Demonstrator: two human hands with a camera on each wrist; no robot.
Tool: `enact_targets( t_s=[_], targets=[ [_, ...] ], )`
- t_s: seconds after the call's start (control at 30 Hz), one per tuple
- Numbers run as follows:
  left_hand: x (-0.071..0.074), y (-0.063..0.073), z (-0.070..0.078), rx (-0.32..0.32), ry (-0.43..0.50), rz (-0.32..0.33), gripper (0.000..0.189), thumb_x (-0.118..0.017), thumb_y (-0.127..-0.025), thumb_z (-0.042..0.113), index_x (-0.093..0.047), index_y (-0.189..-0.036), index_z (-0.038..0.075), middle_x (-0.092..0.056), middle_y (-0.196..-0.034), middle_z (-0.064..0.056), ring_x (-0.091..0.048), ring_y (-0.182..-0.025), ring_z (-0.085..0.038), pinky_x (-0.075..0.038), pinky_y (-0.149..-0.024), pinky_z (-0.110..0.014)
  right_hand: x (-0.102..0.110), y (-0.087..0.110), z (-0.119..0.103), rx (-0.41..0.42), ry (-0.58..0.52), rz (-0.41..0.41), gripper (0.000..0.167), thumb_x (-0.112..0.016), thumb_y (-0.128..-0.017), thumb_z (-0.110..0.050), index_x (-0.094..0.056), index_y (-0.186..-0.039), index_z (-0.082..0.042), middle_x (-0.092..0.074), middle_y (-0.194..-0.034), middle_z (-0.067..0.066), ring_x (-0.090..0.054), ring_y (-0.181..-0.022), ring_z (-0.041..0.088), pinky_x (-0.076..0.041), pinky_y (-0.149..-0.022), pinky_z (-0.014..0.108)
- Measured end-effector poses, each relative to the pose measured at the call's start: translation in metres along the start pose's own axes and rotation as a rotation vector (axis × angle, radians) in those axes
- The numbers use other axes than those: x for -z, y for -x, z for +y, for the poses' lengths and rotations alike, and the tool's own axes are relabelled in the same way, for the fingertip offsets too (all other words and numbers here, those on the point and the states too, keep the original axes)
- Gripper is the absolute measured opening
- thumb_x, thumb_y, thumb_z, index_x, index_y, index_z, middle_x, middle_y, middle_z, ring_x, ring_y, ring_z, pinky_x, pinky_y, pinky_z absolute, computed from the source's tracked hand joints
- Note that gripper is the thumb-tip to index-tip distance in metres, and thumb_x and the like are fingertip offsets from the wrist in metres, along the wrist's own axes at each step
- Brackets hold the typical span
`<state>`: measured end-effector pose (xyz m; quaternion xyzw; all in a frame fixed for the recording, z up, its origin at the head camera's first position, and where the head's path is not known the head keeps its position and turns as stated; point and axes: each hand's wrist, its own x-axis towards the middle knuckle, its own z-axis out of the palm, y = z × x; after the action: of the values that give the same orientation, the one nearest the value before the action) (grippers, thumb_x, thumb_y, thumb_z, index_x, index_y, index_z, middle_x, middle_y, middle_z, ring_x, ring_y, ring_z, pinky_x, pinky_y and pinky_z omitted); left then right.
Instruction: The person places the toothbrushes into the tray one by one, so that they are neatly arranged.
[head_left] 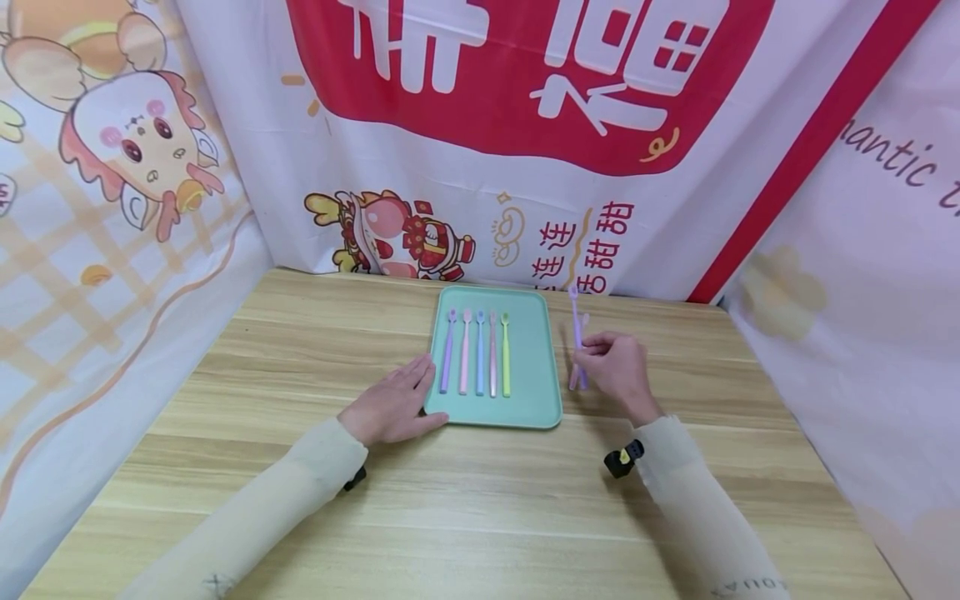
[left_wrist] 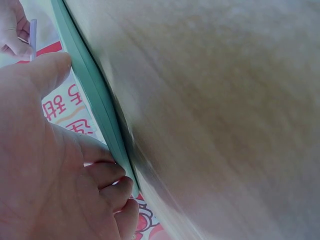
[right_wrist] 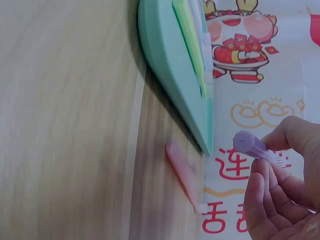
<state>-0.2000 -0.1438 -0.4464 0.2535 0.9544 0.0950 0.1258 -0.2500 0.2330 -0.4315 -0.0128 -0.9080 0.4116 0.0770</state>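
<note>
A purple toothbrush (head_left: 576, 321) is pinched between the thumb and fingers of my right hand (head_left: 617, 367), raised above the table just right of the tray. Beneath it a pink toothbrush (right_wrist: 182, 176) lies on the wood. My left hand (head_left: 393, 404) rests on the left edge of the mint-green tray (head_left: 534, 408), its fingers fairly straight and its thumb at the near corner. Inside the tray several toothbrushes lie side by side, heads away from me: a purple one (head_left: 447, 354) at the left, then pink and blue ones, and a yellow-green one (head_left: 506, 358) at the right.
The wood-grain table (head_left: 480, 517) runs back to a printed white and red cloth (head_left: 480, 167). More printed cloth (head_left: 127, 250) hangs at the left, and another sheet (head_left: 862, 333) hangs at the right.
</note>
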Motion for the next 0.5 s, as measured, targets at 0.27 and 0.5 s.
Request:
enact_targets(
  t_s=[0.27,0.5],
  targets=[
    [0.000,0.000,0.000,-0.003,-0.003,0.002,0.094,-0.048,-0.106,0.061,-0.021,-0.165,-0.006,-0.014,-0.176,-0.024,-0.016,-0.165,-0.039,-0.022,-0.134,-0.054,-0.015,0.004,-0.009,0.065,-0.026,0.036,0.021,-0.077,-0.087,-0.011,-0.080,-0.105,-0.002,-0.081,-0.096,0.014,-0.073,-0.080,0.019,-0.059,-0.062,0.018],
    [0.000,0.000,0.001,0.005,0.005,-0.002,0.094,-0.049,-0.106,0.061,-0.020,-0.165,-0.006,-0.013,-0.176,-0.024,-0.015,-0.165,-0.039,-0.022,-0.134,-0.054,-0.027,0.007,-0.018,0.076,-0.037,0.043,0.017,-0.078,-0.086,-0.010,-0.080,-0.101,-0.004,-0.080,-0.093,0.012,-0.073,-0.079,0.019,-0.059,-0.060,0.020]
  ],
)
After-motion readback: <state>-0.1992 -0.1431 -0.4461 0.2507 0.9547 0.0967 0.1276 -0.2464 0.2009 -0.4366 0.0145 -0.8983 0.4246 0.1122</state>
